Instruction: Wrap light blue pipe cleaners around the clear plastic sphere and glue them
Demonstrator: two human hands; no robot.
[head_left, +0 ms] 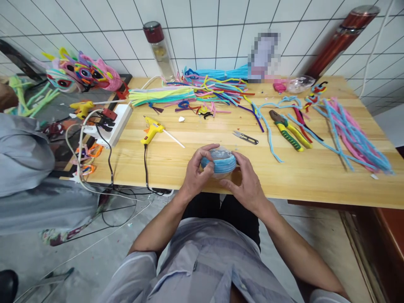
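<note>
Near the front edge of the table, a clear round cup (223, 165) wrapped in blue pipe cleaner stands between my hands. My left hand (199, 171) grips its left side, thumb and fingers pinching the blue rim. On the right, my right hand (246, 179) curves round the cup with its fingers against the wall and the thumb low in front. Just beyond lie small thread snips (245, 137). A yellow glue gun (153, 131) with a white glue stick rests to the left, and green-and-yellow pliers (286, 131) lie to the right.
Bundles of coloured pipe cleaners (164, 96) fill the back; pink and blue ones (360, 139) lie right. A white power strip (118, 126) with cables sits left, beside another person's sleeve (23, 155). A glass bottle (160, 50) and a red thermos (342, 40) stand against the tiles.
</note>
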